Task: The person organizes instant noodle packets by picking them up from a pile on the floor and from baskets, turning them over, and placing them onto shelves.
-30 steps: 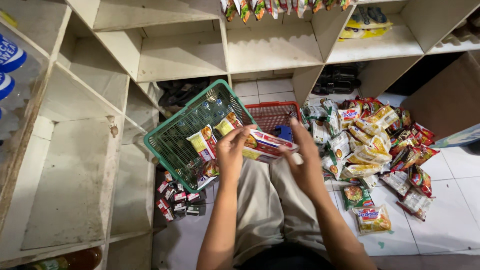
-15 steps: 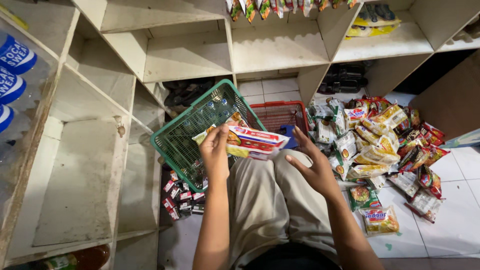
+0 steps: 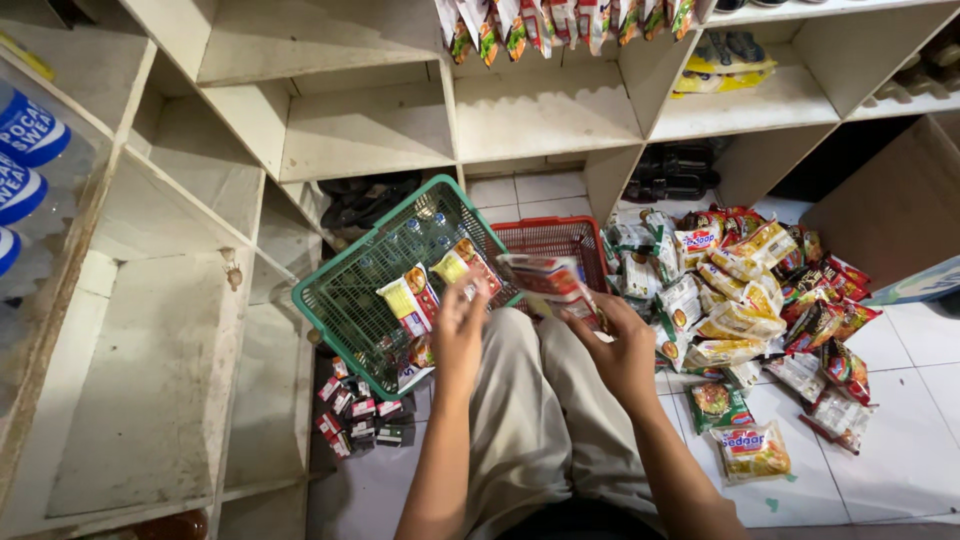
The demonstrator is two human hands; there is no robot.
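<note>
My right hand (image 3: 622, 352) grips a stack of red-and-white noodle packets (image 3: 548, 284) above my knees, just in front of a red basket (image 3: 556, 234). My left hand (image 3: 460, 332) is raised beside the stack. Its fingertips are at the near rim of a tilted green wire basket (image 3: 340, 292), close to a yellow-and-red packet (image 3: 462, 264) lying inside. I see nothing held in it. The green basket leans against the shelf and holds a few more packets (image 3: 410, 300).
A heap of noodle packets (image 3: 742, 292) lies on the white tiled floor to my right. Small dark boxes (image 3: 360, 416) sit under the green basket. White shelves (image 3: 360, 130) surround me, with bottles (image 3: 24, 130) at far left, hanging sachets (image 3: 560, 20) above and a cardboard box (image 3: 900, 210) at right.
The stack of packets passed from my left hand to my right hand. My left hand has let go and moved toward the green basket's rim.
</note>
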